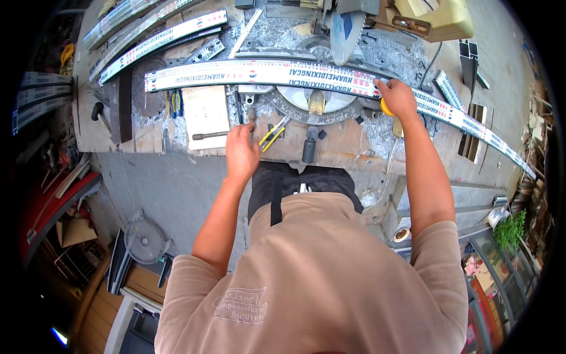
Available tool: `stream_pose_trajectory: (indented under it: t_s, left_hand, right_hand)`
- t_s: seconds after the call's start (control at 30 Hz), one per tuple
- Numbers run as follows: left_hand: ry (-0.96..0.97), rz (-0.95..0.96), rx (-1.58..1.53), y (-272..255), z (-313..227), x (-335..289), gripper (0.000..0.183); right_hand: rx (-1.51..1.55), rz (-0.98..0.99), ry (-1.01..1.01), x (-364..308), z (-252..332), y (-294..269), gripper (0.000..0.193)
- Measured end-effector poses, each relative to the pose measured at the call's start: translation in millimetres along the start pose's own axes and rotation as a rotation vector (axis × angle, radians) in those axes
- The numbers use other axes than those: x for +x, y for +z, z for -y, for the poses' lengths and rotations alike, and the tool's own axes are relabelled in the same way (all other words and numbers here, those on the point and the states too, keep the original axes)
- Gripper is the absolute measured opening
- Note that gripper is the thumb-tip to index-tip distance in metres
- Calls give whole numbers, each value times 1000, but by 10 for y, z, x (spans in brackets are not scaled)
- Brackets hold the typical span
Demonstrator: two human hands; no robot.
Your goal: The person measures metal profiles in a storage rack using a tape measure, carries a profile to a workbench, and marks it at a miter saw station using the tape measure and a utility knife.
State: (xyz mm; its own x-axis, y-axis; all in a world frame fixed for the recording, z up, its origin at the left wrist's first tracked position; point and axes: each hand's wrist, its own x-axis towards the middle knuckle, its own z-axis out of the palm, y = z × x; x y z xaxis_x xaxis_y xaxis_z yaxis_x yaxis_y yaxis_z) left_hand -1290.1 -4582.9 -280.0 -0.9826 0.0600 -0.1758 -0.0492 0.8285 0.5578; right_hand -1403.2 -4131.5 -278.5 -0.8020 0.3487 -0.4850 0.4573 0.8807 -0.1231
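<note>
Fingers (pixel 383 88) of the right hand (pixel 398 97) pressing closed on the long wrapped profile (pixel 259 74) lying across the saw table, uncut under the raised blade (pixel 345 32); left hand (pixel 242 147) resting loosely curled on the bench (pixel 348 138) (beside yellow-handled pliers (pixel 272 134)).

We see a cluttered table (pixel 348 144). A long wrapped bar (pixel 265 74) lies across it from left to right, blocking the way to the saw blade (pixel 345 29) hanging just behind it. In front of the bar, a sheet of paper (pixel 205 109), pliers (pixel 175 101), a metal rod (pixel 209 135), a yellow-handled tool (pixel 272 134) and the saw's black knob (pixel 309 144) crowd the surface. A bare strip between knob and right hand (pixel 398 97) stays open.
</note>
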Motion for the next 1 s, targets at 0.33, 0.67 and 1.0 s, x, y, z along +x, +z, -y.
stream_pose_trajectory:
  t_s: [0.33, 0.67, 1.0]
  left_hand:
    - [61, -49, 48, -284, 122, 358, 40]
    - [138, -23, 74, -389, 193, 776, 49]
    - [300, -3, 491, -460, 398, 1730, 113]
  right_hand:
    - [40, -37, 48, -72, 40, -25, 65]
    - [387, 180, -212, -303, 30, -515, 49]
    - [805, 634, -274, -1223, 273, -332, 30]
